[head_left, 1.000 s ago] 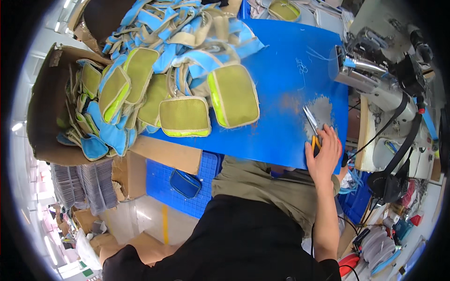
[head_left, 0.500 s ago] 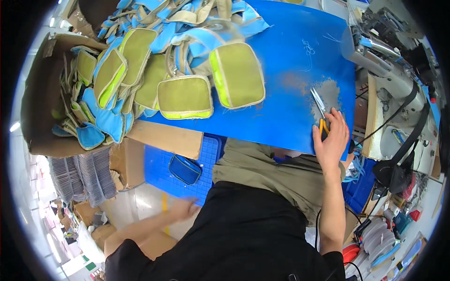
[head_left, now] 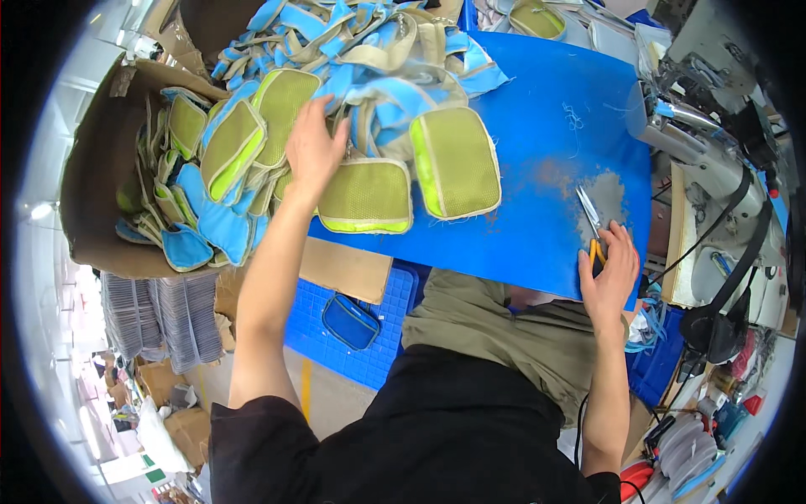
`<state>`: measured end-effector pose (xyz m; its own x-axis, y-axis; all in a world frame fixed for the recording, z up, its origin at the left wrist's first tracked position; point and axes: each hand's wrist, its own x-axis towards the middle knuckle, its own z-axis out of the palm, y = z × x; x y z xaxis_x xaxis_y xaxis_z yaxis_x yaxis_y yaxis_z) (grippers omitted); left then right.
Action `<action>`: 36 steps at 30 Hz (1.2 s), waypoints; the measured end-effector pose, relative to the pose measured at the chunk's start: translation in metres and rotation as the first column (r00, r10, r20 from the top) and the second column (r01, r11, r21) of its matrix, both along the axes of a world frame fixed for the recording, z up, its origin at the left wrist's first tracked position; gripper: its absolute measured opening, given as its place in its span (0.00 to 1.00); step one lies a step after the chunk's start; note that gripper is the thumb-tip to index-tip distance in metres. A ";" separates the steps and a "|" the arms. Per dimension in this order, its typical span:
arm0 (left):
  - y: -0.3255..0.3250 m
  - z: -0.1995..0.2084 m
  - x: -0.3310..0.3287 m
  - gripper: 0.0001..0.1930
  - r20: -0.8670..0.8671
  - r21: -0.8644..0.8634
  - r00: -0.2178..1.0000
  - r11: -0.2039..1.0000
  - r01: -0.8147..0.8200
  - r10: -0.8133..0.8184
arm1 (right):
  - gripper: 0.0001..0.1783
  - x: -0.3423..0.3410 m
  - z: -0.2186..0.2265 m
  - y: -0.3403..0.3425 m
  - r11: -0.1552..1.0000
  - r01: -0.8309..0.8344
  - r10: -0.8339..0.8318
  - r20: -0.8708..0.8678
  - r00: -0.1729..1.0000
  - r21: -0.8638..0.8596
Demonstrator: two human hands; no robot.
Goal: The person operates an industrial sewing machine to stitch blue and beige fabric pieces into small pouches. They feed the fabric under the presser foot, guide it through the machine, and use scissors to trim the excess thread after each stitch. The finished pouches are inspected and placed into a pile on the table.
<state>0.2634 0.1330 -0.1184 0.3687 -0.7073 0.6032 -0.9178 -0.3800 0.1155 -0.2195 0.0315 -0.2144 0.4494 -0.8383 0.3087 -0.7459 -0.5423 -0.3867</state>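
Left hand (head_left: 314,155), fingers parted, over olive-and-lime mesh pouches (head_left: 365,197); right hand (head_left: 613,273) at orange-handled metal scissors (head_left: 588,207), grip unclear — many pouches heaped, finished count indeterminable.

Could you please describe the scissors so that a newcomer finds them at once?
On the blue table, go right to the right hand. The scissors lie there, blades pointing toward the table's far side. Silver blades and orange handles set them apart from the green fabric pieces farther left.
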 end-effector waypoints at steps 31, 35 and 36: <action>-0.011 0.059 -0.184 0.20 -0.869 -0.476 0.044 0.856 0.200 -0.493 | 0.29 0.036 0.064 0.042 0.935 -0.268 0.074 0.611 0.788 0.233; 0.004 -0.005 -0.278 0.20 -0.814 -0.510 -0.445 0.825 0.243 -0.372 | 0.30 0.058 0.064 0.077 0.804 -0.447 0.019 0.733 0.680 0.393; 0.001 -0.014 -0.288 0.18 -0.783 -0.516 -0.494 0.838 0.178 -0.377 | 0.26 0.054 0.060 0.080 0.733 -0.453 -0.082 0.727 0.682 0.508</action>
<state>-0.0248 0.1341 -0.1320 0.2049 -0.9697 -0.1333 0.4842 -0.0179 0.8748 -0.1650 0.1111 -0.1544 0.5092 -0.8596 0.0438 -0.0412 -0.0751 -0.9963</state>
